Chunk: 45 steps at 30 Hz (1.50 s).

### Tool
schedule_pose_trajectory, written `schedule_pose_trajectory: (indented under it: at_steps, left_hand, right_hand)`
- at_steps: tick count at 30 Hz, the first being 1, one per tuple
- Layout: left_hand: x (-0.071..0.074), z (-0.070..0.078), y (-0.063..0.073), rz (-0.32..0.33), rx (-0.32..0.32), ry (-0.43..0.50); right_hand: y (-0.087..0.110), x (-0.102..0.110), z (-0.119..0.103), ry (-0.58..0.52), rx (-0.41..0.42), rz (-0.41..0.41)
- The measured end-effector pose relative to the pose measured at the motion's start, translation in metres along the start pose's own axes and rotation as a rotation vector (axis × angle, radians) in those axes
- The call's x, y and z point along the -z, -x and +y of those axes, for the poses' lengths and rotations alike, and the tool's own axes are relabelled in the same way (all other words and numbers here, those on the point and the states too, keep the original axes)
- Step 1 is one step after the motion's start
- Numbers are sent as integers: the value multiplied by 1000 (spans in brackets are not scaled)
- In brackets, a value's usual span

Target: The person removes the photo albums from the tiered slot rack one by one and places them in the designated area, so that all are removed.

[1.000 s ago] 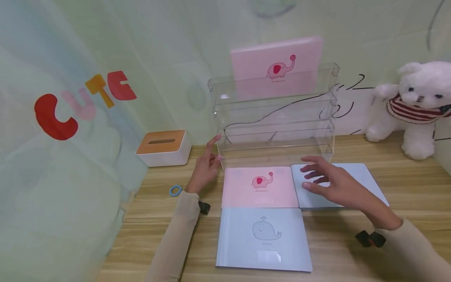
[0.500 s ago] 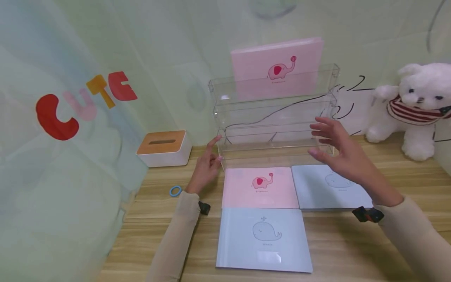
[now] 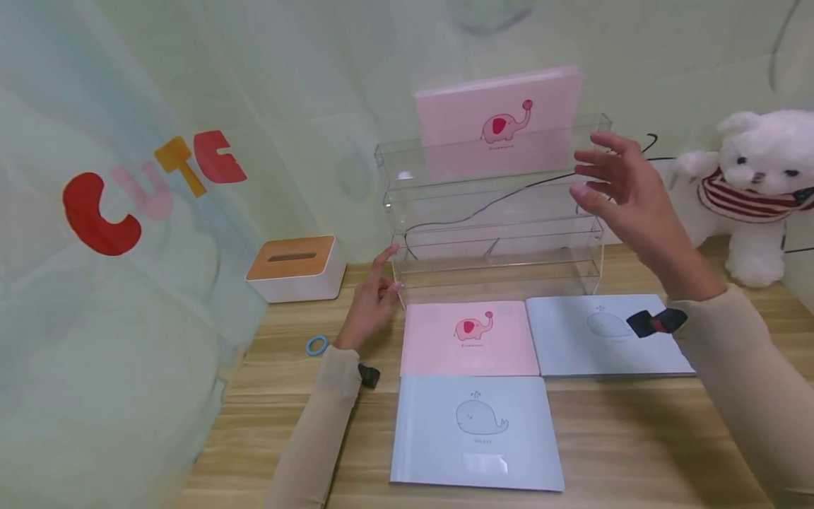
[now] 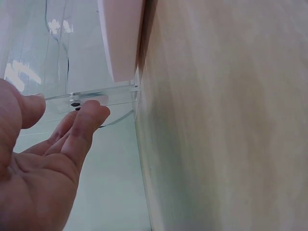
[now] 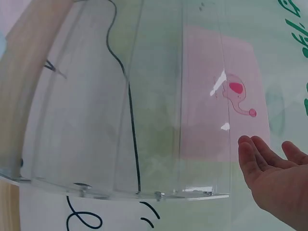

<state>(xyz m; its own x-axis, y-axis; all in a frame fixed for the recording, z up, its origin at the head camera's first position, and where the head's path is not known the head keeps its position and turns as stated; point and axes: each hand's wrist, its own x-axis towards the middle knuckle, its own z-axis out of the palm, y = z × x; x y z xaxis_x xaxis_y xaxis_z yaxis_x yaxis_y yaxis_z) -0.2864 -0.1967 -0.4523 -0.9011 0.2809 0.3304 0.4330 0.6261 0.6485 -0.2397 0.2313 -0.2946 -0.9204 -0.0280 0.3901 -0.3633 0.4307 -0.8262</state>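
Observation:
A clear tiered acrylic rack (image 3: 502, 244) stands upright against the back wall. My left hand (image 3: 369, 307) rests its fingertips against the rack's left side; in the left wrist view its fingers (image 4: 79, 130) lie by the clear panel. My right hand (image 3: 626, 191) is raised by the rack's upper right end, fingers spread and slightly bent, holding nothing. A pink elephant book (image 3: 445, 116) stands in the top tier. In front lie another pink elephant book (image 3: 432, 350), a blue whale book (image 3: 432, 452) below it, and a second blue whale book (image 3: 566, 346) to the right, partly hidden by my right wrist.
A white tissue box (image 3: 299, 286) with a wooden lid sits left of the rack, and a small blue ring (image 3: 316, 346) lies before it. At the right back is a white plush bear (image 3: 757, 212) in a striped scarf. Wooden tabletop (image 3: 610, 438) surrounds the books.
My right hand has risen from above the right blue book to the rack's upper right end, uncovering the whale drawing. The left hand, rack and books have not moved.

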Motion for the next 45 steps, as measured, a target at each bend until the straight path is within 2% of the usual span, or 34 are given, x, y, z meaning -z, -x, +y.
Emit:
schedule_pose_trajectory:
  at_steps: [5,12,23,33,40,45]
  left_hand:
    - [2,0,1,0,6,-8]
    - [2,1,1,-3,-1,-17]
    - [1,1,2,6,-7,-10]
    - [4,3,2,1,-1,-27]
    - [0,1,3,13,-12,1]
    - [-5,2,-1,5,-33,19]
  right_hand:
    - [-25,7,-4,-51,-11,38]
    - [-54,15,-10,-189,-44,34]
    - [-94,20,-23,-205,-57,55]
    - [-114,18,-24,-228,-101,61]
    - [-126,11,-19,-236,-53,14]
    - [-132,13,-17,-273,-62,16]
